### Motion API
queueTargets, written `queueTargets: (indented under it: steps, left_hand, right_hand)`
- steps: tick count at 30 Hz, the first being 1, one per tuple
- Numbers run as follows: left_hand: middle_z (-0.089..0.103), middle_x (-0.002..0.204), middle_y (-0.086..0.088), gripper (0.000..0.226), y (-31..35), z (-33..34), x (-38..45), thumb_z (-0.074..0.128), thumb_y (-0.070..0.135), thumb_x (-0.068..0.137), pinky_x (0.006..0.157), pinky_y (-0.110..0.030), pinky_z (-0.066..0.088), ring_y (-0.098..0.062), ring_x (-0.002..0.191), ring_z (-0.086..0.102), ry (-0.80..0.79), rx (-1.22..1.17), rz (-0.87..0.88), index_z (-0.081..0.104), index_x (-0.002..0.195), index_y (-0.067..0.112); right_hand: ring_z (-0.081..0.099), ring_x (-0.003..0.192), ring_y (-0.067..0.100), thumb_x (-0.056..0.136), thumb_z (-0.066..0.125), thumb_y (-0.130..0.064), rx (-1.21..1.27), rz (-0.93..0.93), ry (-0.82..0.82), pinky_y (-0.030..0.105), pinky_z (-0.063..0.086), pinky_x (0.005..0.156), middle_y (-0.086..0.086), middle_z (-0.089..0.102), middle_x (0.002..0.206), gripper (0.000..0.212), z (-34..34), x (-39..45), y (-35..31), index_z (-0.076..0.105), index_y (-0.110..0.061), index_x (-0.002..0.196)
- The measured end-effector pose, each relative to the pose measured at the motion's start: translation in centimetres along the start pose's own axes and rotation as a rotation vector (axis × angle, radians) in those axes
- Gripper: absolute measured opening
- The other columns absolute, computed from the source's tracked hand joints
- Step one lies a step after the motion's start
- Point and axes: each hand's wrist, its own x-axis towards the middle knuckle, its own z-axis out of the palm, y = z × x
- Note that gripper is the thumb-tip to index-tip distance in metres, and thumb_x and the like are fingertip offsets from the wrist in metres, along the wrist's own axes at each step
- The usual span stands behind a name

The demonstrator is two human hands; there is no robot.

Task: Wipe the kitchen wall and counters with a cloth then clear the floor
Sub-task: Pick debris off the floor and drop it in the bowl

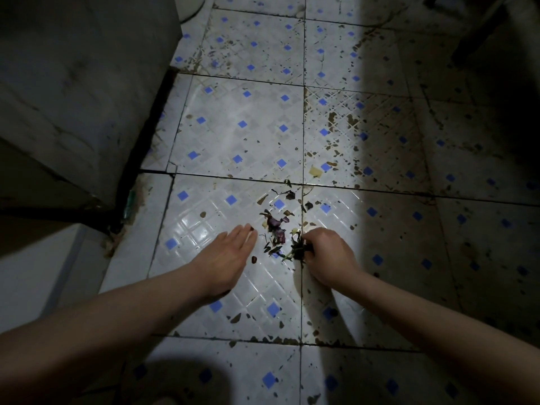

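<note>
Head view, looking down at dirty tiled floor [242, 135], white with blue squares, brown stains heavier toward 2 o'clock. Left hand [230, 255] flat, fingers straight and together, just beside scrap pile [276, 226] at centre: purple peels, dark bits. Right hand [327, 252] at 4 o'clock of pile, fingers curled, pinching green scraps [298, 248]. Yellow piece [315, 171] at 1 o'clock. Grey cabinet side [87, 92] at 10 o'clock.

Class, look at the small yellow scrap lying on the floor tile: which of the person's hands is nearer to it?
Right. The right hand lies below the yellow scrap, nearly under it, gripping green scraps. The left hand rests open, farther off to the left.
</note>
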Motion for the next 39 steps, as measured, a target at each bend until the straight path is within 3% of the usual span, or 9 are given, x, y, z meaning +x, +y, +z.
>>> queueTargets:
  steps: [5, 10, 14, 17, 22, 25, 27, 30, 39]
  left_hand:
    - [-0.005, 0.159, -0.001, 0.057, 0.2, -0.5, 0.4, 0.023, 0.018, 0.101, 0.117, -0.035, 0.002, -0.019, 0.146, -0.002, 0.044, -0.013, 0.117, -0.007, 0.15, 0.019]
    - [-0.001, 0.159, -0.001, 0.056, -1.3, -1.3, 2.6, 0.025, 0.019, 0.101, 0.117, -0.037, 0.006, -0.021, 0.146, 0.004, 0.153, -0.011, 0.04, -0.004, 0.15, 0.022]
    - [0.002, 0.159, -0.007, 0.058, -2.0, -4.2, 6.0, 0.03, 0.019, 0.1, 0.116, -0.041, 0.015, -0.028, 0.145, 0.009, 0.101, 0.105, 0.012, 0.001, 0.15, 0.015]
    - [0.004, 0.159, -0.007, 0.06, -2.2, -5.8, 8.4, 0.034, 0.021, 0.099, 0.115, -0.042, 0.017, -0.028, 0.145, 0.011, 0.102, 0.145, 0.006, 0.003, 0.15, 0.014]
    - [0.007, 0.159, -0.008, 0.059, -0.9, -7.3, 12.0, 0.034, 0.019, 0.099, 0.115, -0.041, 0.019, -0.029, 0.144, 0.013, 0.184, 0.066, 0.015, 0.005, 0.15, 0.013]
    - [0.006, 0.158, -0.009, 0.058, 0.1, -7.8, 13.9, 0.033, 0.019, 0.099, 0.113, -0.041, 0.02, -0.03, 0.144, 0.011, 0.189, 0.055, 0.025, 0.006, 0.15, 0.01]
    - [0.007, 0.158, -0.008, 0.057, 0.4, -7.8, 14.6, 0.033, 0.019, 0.099, 0.113, -0.04, 0.02, -0.03, 0.144, 0.011, 0.186, 0.051, 0.038, 0.008, 0.149, 0.01]
    - [0.011, 0.158, -0.008, 0.054, 0.1, -7.5, 14.9, 0.032, 0.021, 0.099, 0.111, -0.04, 0.022, -0.031, 0.142, 0.016, 0.174, 0.054, 0.057, 0.013, 0.148, 0.009]
    - [0.006, 0.159, -0.009, 0.055, 0.0, -6.0, 12.6, 0.028, 0.023, 0.1, 0.116, -0.035, 0.016, -0.026, 0.145, 0.009, 0.133, 0.037, 0.112, 0.01, 0.15, 0.009]
  right_hand:
    - [0.059, 0.091, 0.021, 0.083, 0.051, -0.002, 0.034, -0.093, -0.031, 0.039, 0.053, 0.078, 0.006, 0.065, 0.097, 0.021, 0.2, -0.5, -0.8, 0.066, -0.007, 0.097]
    - [0.06, 0.089, 0.018, 0.085, 0.05, -0.002, 0.046, -0.012, 0.032, 0.033, 0.054, 0.076, 0.004, 0.067, 0.103, 0.021, -1.5, 1.7, 0.0, 0.066, -0.01, 0.097]
    - [0.057, 0.098, 0.023, 0.083, 0.052, -0.002, 0.026, 0.062, 0.053, 0.032, 0.05, 0.075, 0.005, 0.062, 0.107, 0.024, -3.7, 4.5, 1.3, 0.063, -0.012, 0.102]
    - [0.053, 0.091, 0.024, 0.08, 0.049, -0.004, 0.01, 0.084, 0.059, 0.035, 0.046, 0.071, 0.003, 0.055, 0.093, 0.017, -4.6, 6.5, 3.0, 0.051, -0.02, 0.077]
    - [0.046, 0.114, 0.031, 0.08, 0.05, -0.007, -0.038, 0.08, 0.088, 0.039, 0.044, 0.09, 0.009, 0.05, 0.118, 0.031, -4.8, 9.1, 4.5, 0.054, -0.009, 0.11]
    - [0.023, 0.138, 0.033, 0.085, 0.05, -0.015, -0.133, 0.11, 0.036, 0.045, 0.031, 0.109, 0.011, 0.024, 0.152, 0.053, -4.6, 10.6, 4.9, 0.038, -0.012, 0.136]
    - [0.01, 0.145, 0.03, 0.088, 0.05, -0.022, -0.154, 0.133, 0.02, 0.048, 0.022, 0.115, 0.009, 0.009, 0.158, 0.065, -4.5, 11.4, 4.9, 0.022, -0.015, 0.147]
    - [0.003, 0.146, 0.029, 0.089, 0.05, -0.027, -0.166, 0.142, -0.017, 0.049, 0.019, 0.116, 0.007, 0.002, 0.159, 0.073, -4.6, 12.4, 5.1, 0.012, -0.017, 0.151]
    - [0.005, 0.146, 0.025, 0.093, 0.042, -0.021, -0.159, 0.003, -0.119, 0.04, 0.015, 0.117, 0.006, 0.002, 0.16, 0.067, -4.2, 9.9, 4.0, 0.009, -0.013, 0.151]
